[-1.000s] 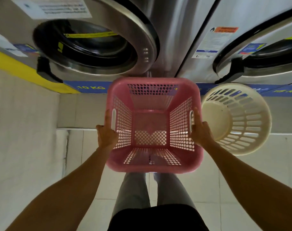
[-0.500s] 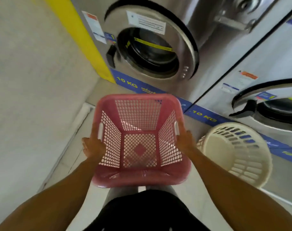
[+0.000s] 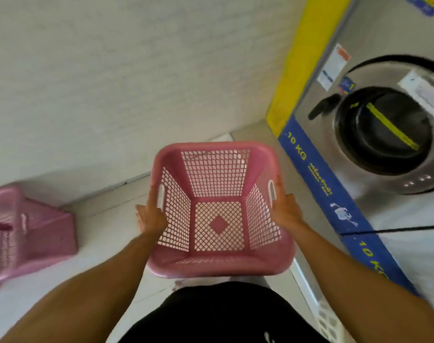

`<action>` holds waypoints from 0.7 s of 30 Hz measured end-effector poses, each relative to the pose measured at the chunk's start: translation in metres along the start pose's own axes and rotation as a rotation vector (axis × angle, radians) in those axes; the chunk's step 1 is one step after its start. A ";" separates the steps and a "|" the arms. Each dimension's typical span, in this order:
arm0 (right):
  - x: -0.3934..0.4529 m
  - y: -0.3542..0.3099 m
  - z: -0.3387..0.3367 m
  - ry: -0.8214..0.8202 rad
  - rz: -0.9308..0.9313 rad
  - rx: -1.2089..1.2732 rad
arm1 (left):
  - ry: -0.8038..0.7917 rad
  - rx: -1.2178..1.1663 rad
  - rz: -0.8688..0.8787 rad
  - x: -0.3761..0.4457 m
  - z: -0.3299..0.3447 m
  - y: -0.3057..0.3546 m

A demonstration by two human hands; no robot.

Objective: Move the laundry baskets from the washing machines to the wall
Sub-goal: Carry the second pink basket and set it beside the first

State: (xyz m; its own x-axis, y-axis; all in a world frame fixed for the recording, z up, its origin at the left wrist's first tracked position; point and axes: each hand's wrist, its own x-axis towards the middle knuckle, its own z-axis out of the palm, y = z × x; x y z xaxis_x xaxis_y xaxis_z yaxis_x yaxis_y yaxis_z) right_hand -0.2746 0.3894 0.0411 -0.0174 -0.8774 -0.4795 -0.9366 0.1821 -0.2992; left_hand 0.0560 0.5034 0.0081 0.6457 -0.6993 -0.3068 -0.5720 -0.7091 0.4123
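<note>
I have the pink basket (image 3: 218, 209) up in front of my waist, carried clear of the floor (image 3: 107, 224); my left hand (image 3: 150, 216) is closed around its left rim by the handle slot, and my right hand (image 3: 284, 209) is closed the same way around the right rim. It is empty and level. Low on my right, the edge of a white basket (image 3: 328, 323) shows beside the washing machine (image 3: 384, 134), so I judge that one is not yet moved. Farther off on my left, another pink basket (image 3: 25, 233) already sits on the floor close to the wall (image 3: 112, 82). So one looks delivered, one is in transit, and at least one remains by the machines.
</note>
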 end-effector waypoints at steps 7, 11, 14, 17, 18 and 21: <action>-0.045 -0.135 0.043 -0.037 -0.302 -0.162 | 0.106 -0.151 -0.209 -0.029 -0.073 -0.136; -0.073 -0.212 0.081 -0.092 -0.470 -0.202 | 0.199 -0.209 -0.310 -0.049 -0.120 -0.206; -0.085 -0.263 0.114 -0.138 -0.559 -0.199 | 0.267 -0.267 -0.399 -0.054 -0.144 -0.259; -0.094 -0.309 0.142 -0.171 -0.624 -0.227 | 0.284 -0.295 -0.462 -0.052 -0.158 -0.303; -0.096 -0.324 0.152 -0.175 -0.647 -0.238 | 0.284 -0.303 -0.486 -0.050 -0.162 -0.317; -0.100 -0.364 0.177 -0.196 -0.683 -0.241 | 0.305 -0.297 -0.540 -0.037 -0.175 -0.351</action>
State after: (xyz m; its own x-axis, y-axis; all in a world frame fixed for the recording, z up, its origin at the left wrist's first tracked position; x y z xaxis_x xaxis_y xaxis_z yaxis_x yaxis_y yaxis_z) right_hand 0.1303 0.4894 0.0518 0.6371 -0.6608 -0.3969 -0.7675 -0.4968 -0.4051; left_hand 0.3214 0.7943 0.0250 0.9396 -0.1676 -0.2983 0.0045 -0.8657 0.5005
